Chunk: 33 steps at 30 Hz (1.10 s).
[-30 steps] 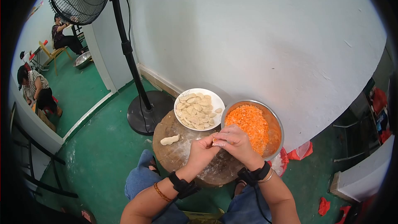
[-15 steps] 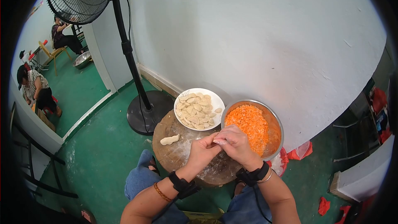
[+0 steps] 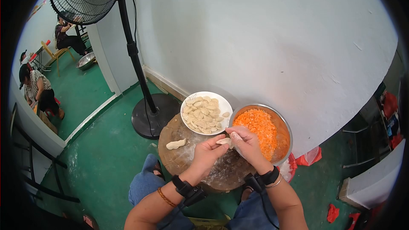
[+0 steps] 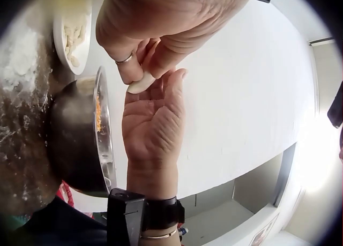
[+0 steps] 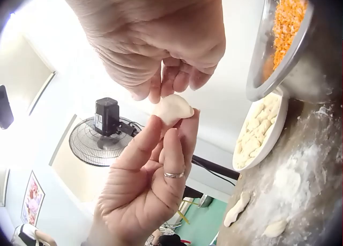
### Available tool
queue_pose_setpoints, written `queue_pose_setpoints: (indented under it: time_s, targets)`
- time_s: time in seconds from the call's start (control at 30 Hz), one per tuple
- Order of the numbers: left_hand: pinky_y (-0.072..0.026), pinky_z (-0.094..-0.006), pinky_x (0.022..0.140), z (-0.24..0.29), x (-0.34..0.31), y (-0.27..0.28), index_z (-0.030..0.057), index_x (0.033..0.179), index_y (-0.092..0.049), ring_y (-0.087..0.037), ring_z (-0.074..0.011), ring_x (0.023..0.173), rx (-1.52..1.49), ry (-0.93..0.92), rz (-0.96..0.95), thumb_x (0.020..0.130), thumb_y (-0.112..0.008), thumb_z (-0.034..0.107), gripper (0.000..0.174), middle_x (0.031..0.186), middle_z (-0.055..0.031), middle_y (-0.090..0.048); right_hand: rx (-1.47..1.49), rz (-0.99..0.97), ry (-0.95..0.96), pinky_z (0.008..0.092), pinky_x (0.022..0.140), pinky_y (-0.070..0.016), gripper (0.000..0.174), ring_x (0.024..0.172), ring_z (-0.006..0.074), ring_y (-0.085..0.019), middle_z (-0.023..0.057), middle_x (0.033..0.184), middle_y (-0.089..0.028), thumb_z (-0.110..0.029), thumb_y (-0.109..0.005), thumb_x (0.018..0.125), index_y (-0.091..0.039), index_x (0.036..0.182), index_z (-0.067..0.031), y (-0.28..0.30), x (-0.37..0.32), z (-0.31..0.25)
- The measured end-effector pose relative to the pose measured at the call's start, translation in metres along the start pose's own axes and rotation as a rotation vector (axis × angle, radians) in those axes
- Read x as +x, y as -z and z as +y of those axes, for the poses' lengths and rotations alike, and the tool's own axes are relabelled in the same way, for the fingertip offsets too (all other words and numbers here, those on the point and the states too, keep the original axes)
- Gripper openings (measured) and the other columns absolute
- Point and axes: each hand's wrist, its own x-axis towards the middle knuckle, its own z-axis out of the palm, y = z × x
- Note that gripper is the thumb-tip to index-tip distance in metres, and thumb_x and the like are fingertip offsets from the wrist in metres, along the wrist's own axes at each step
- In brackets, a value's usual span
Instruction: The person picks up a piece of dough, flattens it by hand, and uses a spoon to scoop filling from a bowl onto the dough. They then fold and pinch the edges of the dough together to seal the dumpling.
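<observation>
My left hand (image 3: 204,156) pinches a pale half-moon dumpling (image 5: 172,110) between thumb and fingers, above the round wooden board (image 3: 181,164). Close beside it is my right hand (image 3: 249,145), its loosely bent fingers at the dumpling's upper edge in the right wrist view. In the left wrist view the right palm shows, thumb apart from the fingers. A strip of dough (image 3: 176,144) lies on the floured board, with a small dough piece (image 5: 275,228) near it. Behind the hands stand a white plate (image 3: 227,103) of dumplings and a steel bowl (image 3: 288,138) of chopped orange filling (image 3: 260,127).
A black stand fan (image 3: 133,51) rises at the left behind the board, its round base on the green floor. A white wall (image 3: 264,38) backs the plate and bowl. Red plastic bags (image 3: 307,156) lie right of the bowl. Two people (image 3: 38,87) sit beyond the doorway.
The fingers of the right hand have moved up and opened out from the pinched dough edge. The dumpling now shows in the left hand, where fingers covered it before.
</observation>
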Motion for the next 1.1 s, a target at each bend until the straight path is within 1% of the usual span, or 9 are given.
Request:
queue_pose_setpoints:
  time_s: [0.07,0.23,0.43,0.53,0.63,0.73,0.83,0.93,1.1]
  targets:
    - [-0.0458,-0.0197,0.075,0.000,0.001,0.000,-0.0026,0.119,-0.052,-0.057,-0.0071,0.085,-0.041,0.009,-0.005,0.082,-0.061,0.001,0.038,0.100,-0.0058,-0.062,-0.004,0.023,0.022,0.0286,0.080,-0.0417,0.016,0.089,0.0148,-0.053,0.0056,0.095,-0.060,-0.008,-0.059,0.084,-0.065,0.099,-0.0033,0.003,0.001,0.005]
    - [-0.0450,-0.0195,0.074,0.003,0.000,-0.002,-0.0018,0.118,-0.053,-0.057,-0.0072,0.086,-0.014,-0.005,-0.046,0.082,-0.061,0.001,0.037,0.099,-0.0045,-0.062,-0.105,-0.063,0.073,0.0269,0.077,-0.0420,0.016,0.086,0.0138,-0.054,0.0048,0.090,-0.060,-0.005,-0.065,0.078,-0.066,0.094,-0.0035,0.005,0.002,0.003]
    - [-0.0450,-0.0201,0.075,-0.002,0.000,-0.001,-0.0019,0.114,-0.056,-0.055,-0.0056,0.088,0.277,-0.138,-0.018,0.081,-0.060,0.001,0.033,0.102,-0.0041,-0.061,-0.241,-0.098,0.185,0.0285,0.076,-0.0422,0.018,0.084,0.0159,-0.054,0.0039,0.087,-0.061,-0.007,-0.070,0.073,-0.068,0.090,-0.0068,0.001,0.002,0.001]
    - [-0.0454,-0.0206,0.076,-0.006,0.003,0.002,-0.0050,0.121,-0.049,-0.055,-0.0064,0.089,0.291,-0.184,-0.039,0.080,-0.060,-0.001,0.043,0.104,-0.0061,-0.061,-0.314,-0.113,0.233,0.0296,0.076,-0.0423,0.019,0.084,0.0175,-0.055,0.0036,0.087,-0.061,-0.008,-0.071,0.071,-0.068,0.090,-0.0080,0.001,0.002,0.002]
    - [-0.0454,-0.0209,0.076,-0.013,0.004,0.005,-0.0083,0.129,-0.036,-0.056,-0.0080,0.089,0.317,-0.232,0.024,0.079,-0.058,-0.003,0.055,0.104,-0.0086,-0.060,-0.409,-0.143,0.294,0.0305,0.076,-0.0425,0.019,0.084,0.0191,-0.055,0.0041,0.086,-0.061,-0.009,-0.071,0.070,-0.068,0.089,-0.0084,0.003,0.003,0.002]
    - [-0.0461,-0.0199,0.066,-0.015,0.007,0.004,-0.0096,0.130,-0.034,-0.056,-0.0059,0.078,0.372,-0.309,0.068,0.075,-0.057,-0.001,0.060,0.093,-0.0090,-0.064,-0.479,-0.144,0.354,0.0317,0.076,-0.0429,0.018,0.084,0.0207,-0.055,0.0049,0.085,-0.061,-0.010,-0.071,0.070,-0.068,0.088,-0.0084,0.001,0.003,0.002]
    - [-0.0465,-0.0204,0.065,-0.017,0.008,0.005,-0.0102,0.128,-0.036,-0.056,-0.0069,0.077,0.422,-0.337,0.062,0.075,-0.057,-0.001,0.058,0.093,-0.0111,-0.064,-0.506,-0.157,0.389,0.0341,0.075,-0.0433,0.014,0.082,0.0237,-0.054,0.0064,0.084,-0.060,-0.008,-0.069,0.071,-0.067,0.085,-0.0068,0.000,0.003,0.002]
    - [-0.0453,-0.0206,0.076,-0.010,0.005,0.005,-0.0100,0.132,-0.028,-0.056,-0.0091,0.091,0.500,-0.248,-0.001,0.076,-0.057,-0.006,0.062,0.106,-0.0112,-0.060,-0.529,-0.167,0.418,0.0355,0.075,-0.0433,0.011,0.082,0.0263,-0.054,0.0081,0.083,-0.059,-0.006,-0.066,0.072,-0.064,0.083,-0.0050,-0.001,0.004,0.002]
    - [-0.0463,-0.0216,0.077,-0.020,0.010,0.009,-0.0097,0.129,-0.034,-0.056,-0.0088,0.091,0.387,-0.262,-0.013,0.076,-0.058,-0.007,0.058,0.106,-0.0105,-0.059,-0.578,-0.192,0.461,0.0364,0.076,-0.0431,0.010,0.082,0.0286,-0.053,0.0107,0.084,-0.058,-0.005,-0.063,0.074,-0.061,0.084,-0.0029,-0.002,0.005,0.004]
